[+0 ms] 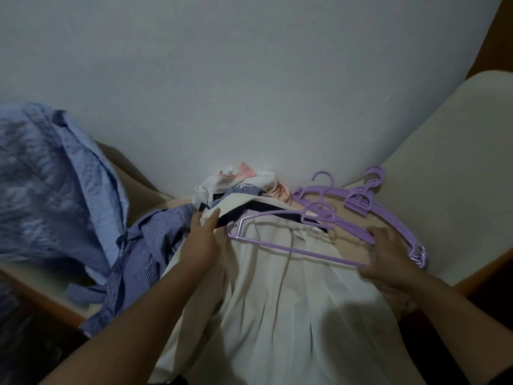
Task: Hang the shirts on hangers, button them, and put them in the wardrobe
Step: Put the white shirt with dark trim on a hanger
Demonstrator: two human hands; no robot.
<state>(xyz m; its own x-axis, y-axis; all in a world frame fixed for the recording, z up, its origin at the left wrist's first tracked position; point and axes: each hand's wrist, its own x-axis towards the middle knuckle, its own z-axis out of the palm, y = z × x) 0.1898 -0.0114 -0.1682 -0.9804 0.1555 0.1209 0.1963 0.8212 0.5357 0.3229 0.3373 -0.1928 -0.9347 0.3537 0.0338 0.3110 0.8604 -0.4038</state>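
Cream shirt point(277, 287) lies mid-worktop, collar toward the far edge; left hand point(201, 240) pinches the collar, right hand point(388, 257) grips the hanger point(280, 245) lying on it; likely risk: hanger arm snagging the collar, since the opening is barely spread.

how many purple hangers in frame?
At least 4, exact count unclear. One hanger lies on the cream shirt, held by the right hand. A stack of hangers lies right of it; three hooks show, overlapping arms may hide more.
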